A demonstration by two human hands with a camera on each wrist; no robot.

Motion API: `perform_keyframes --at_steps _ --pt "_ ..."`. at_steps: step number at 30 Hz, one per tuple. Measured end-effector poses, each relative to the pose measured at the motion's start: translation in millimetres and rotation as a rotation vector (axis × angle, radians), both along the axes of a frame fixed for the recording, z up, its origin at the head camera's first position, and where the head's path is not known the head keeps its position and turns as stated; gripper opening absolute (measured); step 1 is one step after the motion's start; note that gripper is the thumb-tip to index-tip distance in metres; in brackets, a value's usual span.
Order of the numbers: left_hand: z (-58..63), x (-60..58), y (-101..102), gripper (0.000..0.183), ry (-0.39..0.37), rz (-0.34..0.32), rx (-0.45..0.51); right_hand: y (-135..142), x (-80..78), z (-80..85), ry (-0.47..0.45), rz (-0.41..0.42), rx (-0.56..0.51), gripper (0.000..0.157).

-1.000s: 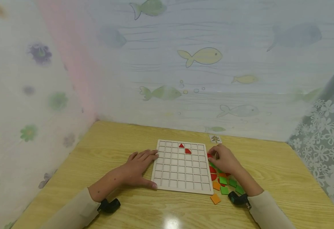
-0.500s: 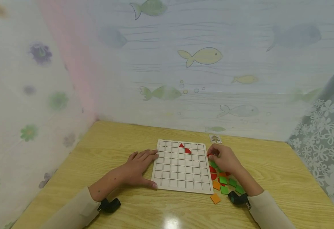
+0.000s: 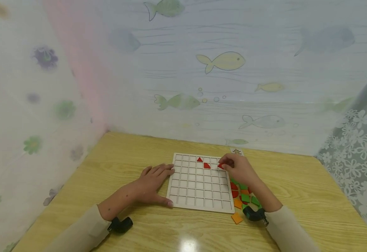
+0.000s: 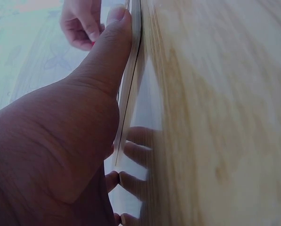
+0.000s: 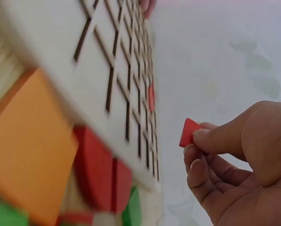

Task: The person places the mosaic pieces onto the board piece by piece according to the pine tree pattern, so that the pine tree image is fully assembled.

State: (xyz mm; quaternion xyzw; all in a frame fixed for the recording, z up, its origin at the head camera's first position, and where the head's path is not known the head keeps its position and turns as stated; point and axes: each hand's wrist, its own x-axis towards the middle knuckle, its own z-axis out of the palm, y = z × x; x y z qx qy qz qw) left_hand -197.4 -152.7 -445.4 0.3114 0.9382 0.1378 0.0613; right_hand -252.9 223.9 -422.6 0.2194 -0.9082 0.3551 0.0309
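Observation:
My right hand pinches a small red tile between thumb and fingers, over the upper right part of a pale gridded board. The tile has a pointed corner; the fingers cover part of it, so its full shape cannot be told. A red triangle sits in the top row of the board, and a red quarter-circle lies one row lower, just to its right. Along the board's left side rests my left hand, fingers spread, with fingertips and thumb touching the edge.
Right of the board lie loose tiles: red half-discs, several green squares and orange squares. A small patterned card sits behind the right hand, partly covered. A printed curtain hangs behind the wooden table.
My right hand has lifted from the loose tiles and moved left and away, carrying the red tile over the board. The left hand and both placed tiles stay where they were.

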Motion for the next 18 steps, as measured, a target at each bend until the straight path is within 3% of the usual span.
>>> perform_keyframes --at_steps 18 --pt "0.2 0.2 -1 0.121 0.003 0.003 -0.005 -54 -16.2 7.5 -0.045 0.050 -0.037 0.012"
